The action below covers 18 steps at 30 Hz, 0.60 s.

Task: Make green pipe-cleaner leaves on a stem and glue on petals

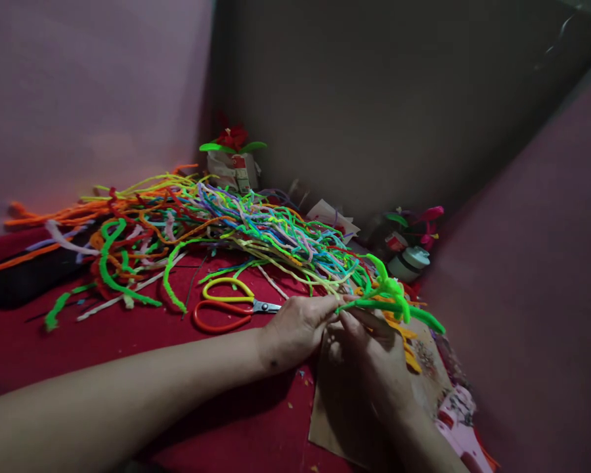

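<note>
Both hands meet over the right half of the table. Between the fingertips of my left hand (300, 326) is the thin end of a bright green pipe-cleaner stem (374, 304). My right hand (378, 348) pinches the same stem just beside it. Green pipe-cleaner leaves (389, 286) fan out to the right, beyond the fingers. Orange-yellow pipe-cleaner pieces (410, 351) show behind my right hand; whether they join the stem I cannot tell. Scissors (226, 305) with one yellow and one red handle lie left of my left hand, which partly covers their blades.
A large heap of coloured pipe cleaners (270, 226) spreads across the back of the red cloth (256, 407). Under my right hand lies a cardboard sheet (337, 420). Beyond are a red flower (232, 138), a white jar (410, 264) and, at right, a pink tool (465, 443).
</note>
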Available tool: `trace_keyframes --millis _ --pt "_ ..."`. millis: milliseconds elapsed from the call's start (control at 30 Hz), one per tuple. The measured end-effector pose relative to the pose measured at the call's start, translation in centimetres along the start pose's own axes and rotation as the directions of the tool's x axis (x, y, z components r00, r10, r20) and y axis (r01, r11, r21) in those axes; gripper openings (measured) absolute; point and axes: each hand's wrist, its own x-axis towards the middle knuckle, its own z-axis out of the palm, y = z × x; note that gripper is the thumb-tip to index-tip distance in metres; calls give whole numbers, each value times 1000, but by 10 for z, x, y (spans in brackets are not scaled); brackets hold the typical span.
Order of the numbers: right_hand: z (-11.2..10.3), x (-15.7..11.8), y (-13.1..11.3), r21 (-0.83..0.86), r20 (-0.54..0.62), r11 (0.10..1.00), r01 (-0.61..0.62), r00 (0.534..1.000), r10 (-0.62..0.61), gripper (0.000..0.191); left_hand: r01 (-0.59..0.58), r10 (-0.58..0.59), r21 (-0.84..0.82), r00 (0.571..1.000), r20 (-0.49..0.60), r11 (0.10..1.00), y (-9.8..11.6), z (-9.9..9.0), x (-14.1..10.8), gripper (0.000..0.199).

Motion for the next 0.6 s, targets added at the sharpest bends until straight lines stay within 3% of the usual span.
trace_keyframes --millis 100,200,333,433,500,600 --pt "2 0 -2 140 -25 985 -105 994 109 16 198 -180 -288 980 88 937 2 -2 5 15" --pt "4 2 -5 230 29 960 -160 987 158 14 401 -308 -520 916 259 754 3 -2 8 16" --pt "2 5 -2 170 87 979 -111 991 98 9 464 -291 -675 886 361 574 0 -3 10 18" --pt "-1 6 4 254 134 951 -174 980 144 17 488 -216 -744 872 440 456 -5 -5 10 19" --pt "-1 5 7 305 123 931 -200 978 169 21 511 -174 -735 855 488 446 -6 -7 11 17" --pt "-1 4 10 314 84 936 -162 986 142 17 477 -204 -631 865 458 612 -3 -7 11 19"
